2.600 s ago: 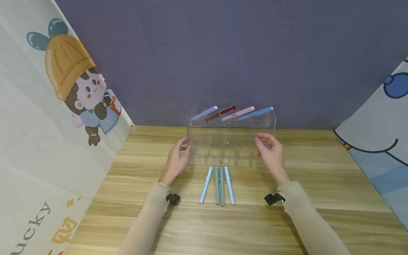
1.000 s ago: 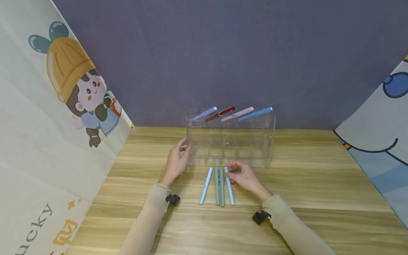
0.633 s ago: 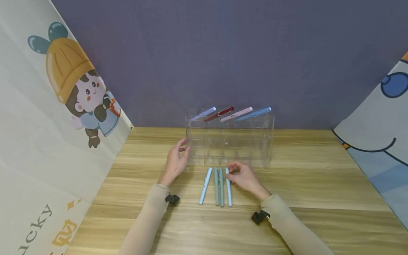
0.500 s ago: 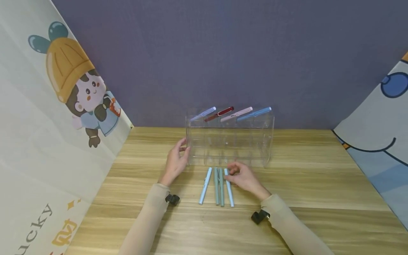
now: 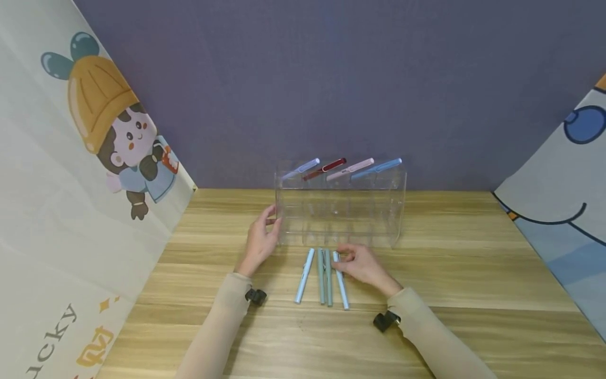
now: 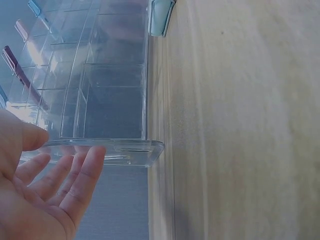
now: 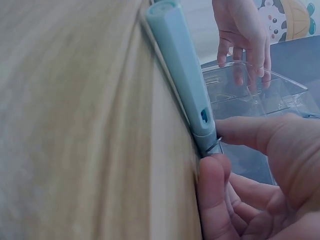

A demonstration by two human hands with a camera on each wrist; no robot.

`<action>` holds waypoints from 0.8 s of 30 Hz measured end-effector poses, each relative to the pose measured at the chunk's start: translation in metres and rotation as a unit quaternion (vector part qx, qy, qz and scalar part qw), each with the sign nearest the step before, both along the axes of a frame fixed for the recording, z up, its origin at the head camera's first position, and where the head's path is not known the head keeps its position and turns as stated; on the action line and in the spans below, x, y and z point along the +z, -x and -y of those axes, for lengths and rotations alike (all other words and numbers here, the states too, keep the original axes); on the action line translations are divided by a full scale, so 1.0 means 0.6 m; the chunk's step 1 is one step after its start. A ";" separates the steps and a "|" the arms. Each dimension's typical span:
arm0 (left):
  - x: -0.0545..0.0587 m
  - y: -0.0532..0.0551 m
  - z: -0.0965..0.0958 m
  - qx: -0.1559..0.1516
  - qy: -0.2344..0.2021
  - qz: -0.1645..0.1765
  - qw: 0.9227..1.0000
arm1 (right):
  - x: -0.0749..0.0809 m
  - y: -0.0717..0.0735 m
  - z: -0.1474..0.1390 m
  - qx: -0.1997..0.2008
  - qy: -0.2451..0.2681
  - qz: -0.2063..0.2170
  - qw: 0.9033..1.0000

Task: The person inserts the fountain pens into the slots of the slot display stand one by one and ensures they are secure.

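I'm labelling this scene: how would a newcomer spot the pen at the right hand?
On the wooden table, find the clear plastic rack. Just in front of it, the light blue pen is right of two grey-green pens. Unlike the other light blue pen, left of them, it is pinched by the right hand.

- Slim light blue pen (image 5: 343, 288): slanted along the counter (image 5: 473, 252), far end pinched in the right hand (image 5: 363, 263).
- Clear plastic rack (image 5: 341, 210): upright just beyond the pen, divided into compartments, four pens (image 5: 350, 169) leaning along its back row.
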State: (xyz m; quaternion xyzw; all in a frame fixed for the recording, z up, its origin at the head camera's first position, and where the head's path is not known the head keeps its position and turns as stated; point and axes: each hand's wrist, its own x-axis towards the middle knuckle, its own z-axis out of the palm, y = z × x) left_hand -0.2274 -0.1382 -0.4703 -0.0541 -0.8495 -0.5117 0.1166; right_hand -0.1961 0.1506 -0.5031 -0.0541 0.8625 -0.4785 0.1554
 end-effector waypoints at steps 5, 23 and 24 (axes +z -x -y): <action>0.000 0.000 0.000 0.001 0.002 -0.003 1.000 | 0.005 -0.004 0.000 0.000 -0.008 -0.002 1.000; 0.002 -0.002 -0.001 -0.002 0.002 0.002 1.000 | 0.006 -0.006 0.001 0.010 -0.004 -0.020 1.000; 0.002 -0.001 -0.001 -0.003 0.002 0.002 1.000 | 0.006 -0.005 0.001 0.008 -0.004 -0.019 1.000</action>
